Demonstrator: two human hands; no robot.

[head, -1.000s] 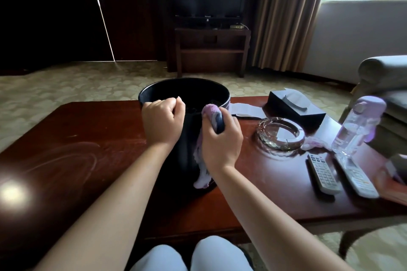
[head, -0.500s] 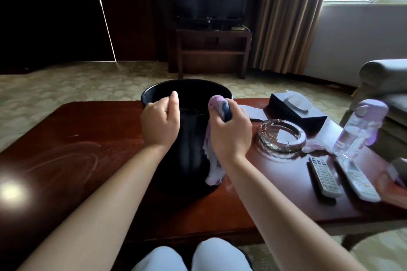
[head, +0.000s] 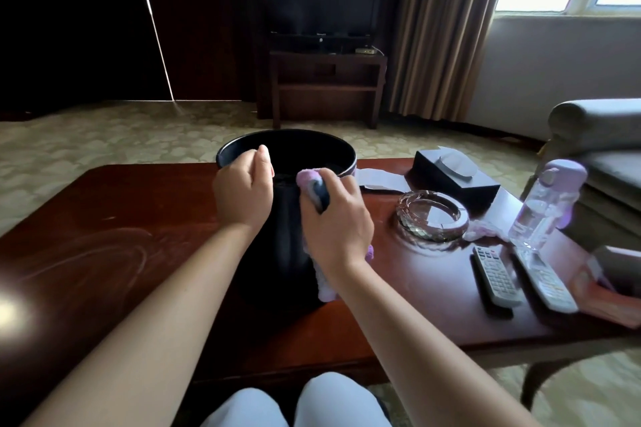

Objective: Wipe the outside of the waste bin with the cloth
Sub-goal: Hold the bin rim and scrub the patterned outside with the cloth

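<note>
A round black waste bin (head: 284, 253) stands on the dark wooden table (head: 121, 218), right in front of me. My left hand (head: 242, 194) grips its near rim, thumb pointing up. My right hand (head: 338, 218) is closed on a pale purple cloth (head: 324, 282) and presses it against the bin's near right side. One end of the cloth sticks up at the rim, the other hangs below my wrist. The bin's lower near wall lies in shadow between my forearms.
To the right on the table lie a glass ashtray (head: 432, 217), a black tissue box (head: 454, 177), two remotes (head: 496, 276), a clear bottle with a purple cap (head: 544, 204) and some paper (head: 379, 178). An armchair (head: 603, 149) stands at the far right.
My right hand with the cloth has slid a little to the right around the bin's side. My left hand has kept its hold on the rim.
</note>
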